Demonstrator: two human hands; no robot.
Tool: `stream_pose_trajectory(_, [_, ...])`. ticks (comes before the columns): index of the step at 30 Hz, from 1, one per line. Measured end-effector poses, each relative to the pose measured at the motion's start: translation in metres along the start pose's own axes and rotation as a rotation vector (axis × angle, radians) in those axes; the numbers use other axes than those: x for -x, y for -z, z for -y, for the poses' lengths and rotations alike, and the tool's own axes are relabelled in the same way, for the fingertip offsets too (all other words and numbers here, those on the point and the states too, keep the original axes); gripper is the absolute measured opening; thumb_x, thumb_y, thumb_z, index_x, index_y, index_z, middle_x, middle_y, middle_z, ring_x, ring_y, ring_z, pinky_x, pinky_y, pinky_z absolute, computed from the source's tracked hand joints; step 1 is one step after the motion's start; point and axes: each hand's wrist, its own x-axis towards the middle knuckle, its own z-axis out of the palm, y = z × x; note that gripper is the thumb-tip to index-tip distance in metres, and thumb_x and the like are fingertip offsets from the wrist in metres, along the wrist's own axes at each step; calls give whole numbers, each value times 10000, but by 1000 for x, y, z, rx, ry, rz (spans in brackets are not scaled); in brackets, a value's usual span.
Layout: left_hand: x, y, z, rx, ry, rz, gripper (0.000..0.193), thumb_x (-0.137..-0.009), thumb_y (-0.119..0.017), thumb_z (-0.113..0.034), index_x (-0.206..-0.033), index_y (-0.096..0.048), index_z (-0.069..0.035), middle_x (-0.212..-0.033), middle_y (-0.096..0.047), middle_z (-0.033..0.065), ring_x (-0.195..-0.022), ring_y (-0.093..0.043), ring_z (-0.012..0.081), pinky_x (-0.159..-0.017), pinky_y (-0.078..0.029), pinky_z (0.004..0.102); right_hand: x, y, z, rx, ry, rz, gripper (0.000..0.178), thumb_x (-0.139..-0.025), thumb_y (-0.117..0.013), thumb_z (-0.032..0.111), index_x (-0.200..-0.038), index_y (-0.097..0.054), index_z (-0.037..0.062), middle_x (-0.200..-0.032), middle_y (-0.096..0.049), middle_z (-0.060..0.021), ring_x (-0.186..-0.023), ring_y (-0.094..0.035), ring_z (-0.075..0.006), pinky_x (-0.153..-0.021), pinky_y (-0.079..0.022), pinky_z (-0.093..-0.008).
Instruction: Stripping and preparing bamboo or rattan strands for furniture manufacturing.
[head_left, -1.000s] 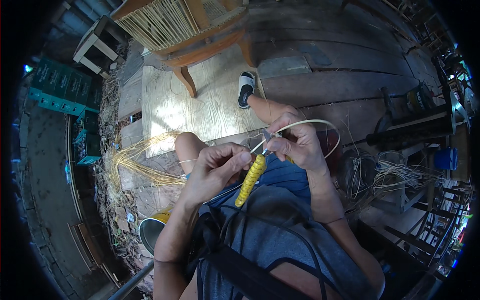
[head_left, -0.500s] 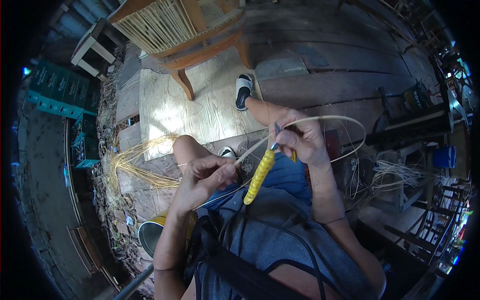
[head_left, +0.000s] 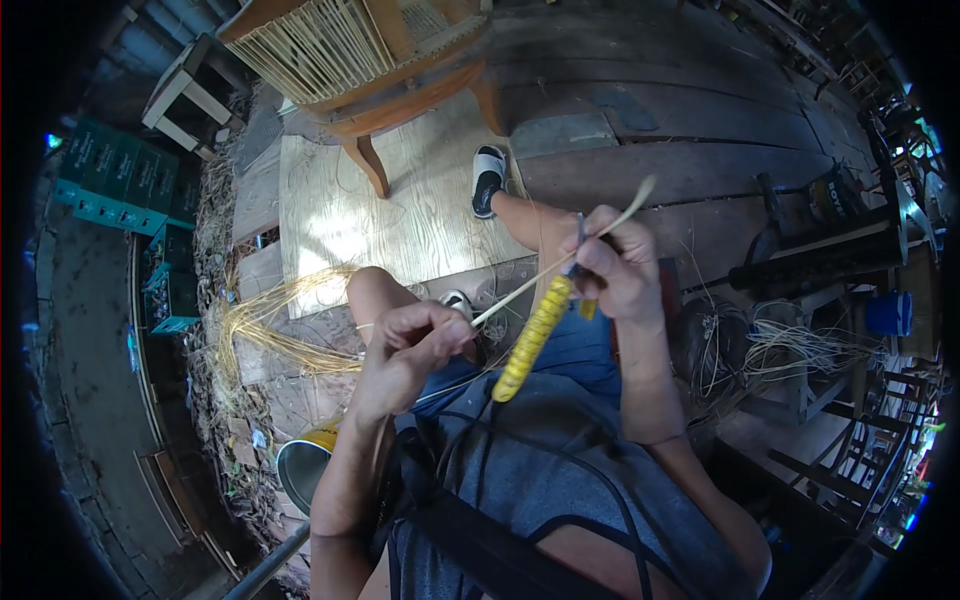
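Observation:
A pale cane strip [head_left: 520,290] runs slantwise from one hand to the other in front of my body. My left hand [head_left: 415,350] is closed, pinching its lower end between thumb and fingers. My right hand [head_left: 622,268] is closed round the blade end of a knife [head_left: 530,345], whose yellow wrapped handle slopes down toward my lap. The cane passes beneath the right thumb beside the blade, and its free end sticks out above that hand. Fingers hide most of the blade. Something small and yellow hangs below the right fingers; I cannot make out what it is.
A wooden chair [head_left: 400,90] with a cane-strung back stands ahead on a light board [head_left: 420,220]. Golden strands [head_left: 290,310] lie left of my knee, near a yellow tin [head_left: 305,470]. Coiled cane [head_left: 795,350] rests at right; green crates [head_left: 125,180] are stacked at left.
The wide cane loop at the right is gone; the strip's end now points up beyond my right hand. That hand and the knife have shifted slightly up and right. My left hand barely moved.

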Motion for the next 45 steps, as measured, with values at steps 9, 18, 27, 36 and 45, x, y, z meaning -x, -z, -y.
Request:
stream_pose_trajectory(9, [-19,-22,-12,-192,55,-58,223,-918,-622,-227,-932,-655,-7,-707,-601,-16,-550,-470,13,-477,-367,152,-1,-14,-3,335,-18,74,243,-834,-711,176,-805,-613,-44,-792,-521,-56,-467,-503,-35,-384,-365,-181])
stream_pose_trajectory(18, [-13,-14,8,-26,22,-52,190,-935,-595,-203,-880,-615,-22,-648,-526,-45,-506,-373,5,-443,-256,171,-4,-19,-3,310,29,290,140,-895,-638,148,-899,-599,14,-723,-601,-23,-532,-477,-14,-456,-368,-170])
stream_pose_trajectory(27, [-15,-30,-8,-164,44,-93,202,-947,-573,-195,-953,-613,3,-757,-582,-11,-504,-402,-1,-437,-297,149,-6,0,9,263,-29,44,199,-859,-679,186,-850,-641,-9,-762,-605,-26,-479,-498,-29,-415,-360,-183])
stream_pose_trajectory(36, [-19,-14,7,120,164,-6,176,-916,-615,-193,-877,-616,-21,-679,-515,-31,-455,-320,5,-400,-208,169,-4,-5,3,413,-29,196,188,-859,-679,183,-920,-668,5,-633,-572,-1,-505,-497,-26,-455,-369,-186])
stream_pose_trajectory(45, [-11,-3,-4,-334,240,19,228,-933,-593,-189,-1043,-581,11,-804,-619,21,-697,-546,37,-585,-434,177,-4,5,16,291,-112,17,202,-847,-689,176,-889,-666,-20,-743,-547,-17,-539,-544,-43,-457,-382,-193])
